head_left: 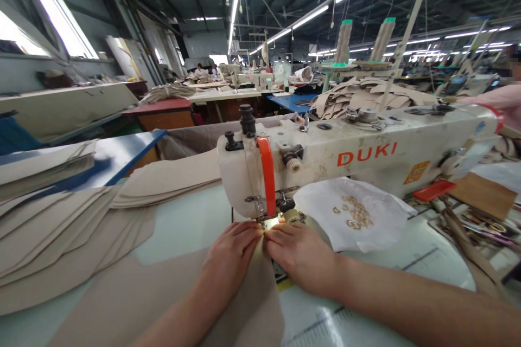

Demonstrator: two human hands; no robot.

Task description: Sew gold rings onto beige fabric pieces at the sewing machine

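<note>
At the sewing machine (317,146), my left hand (232,249) and right hand (301,257) pinch the beige piece (254,303) close together, probably mid-stitching; next calls for steady, straight feeding.

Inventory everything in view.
Sewing machine: 1, white, centre-right.
Fabric piece: 1, beige, at machine head.
Fabric stacks: several, beige, left and background.
Worktop: 1, pale, beneath machine.
Sheet: 1, white, on worktop.
Small fittings: many, gold, on sheet.
Tray: 1, red, right.
Thread cones: 2, greyish, behind machine.
Tables: several, mixed colours, left and background.
Lamps: several, white, ceiling.
Co-worker's sleeve: 1, pink, right edge.
Left hand: 1, bare, at fabric piece.
Right hand: 1, bare, beside left.
</note>
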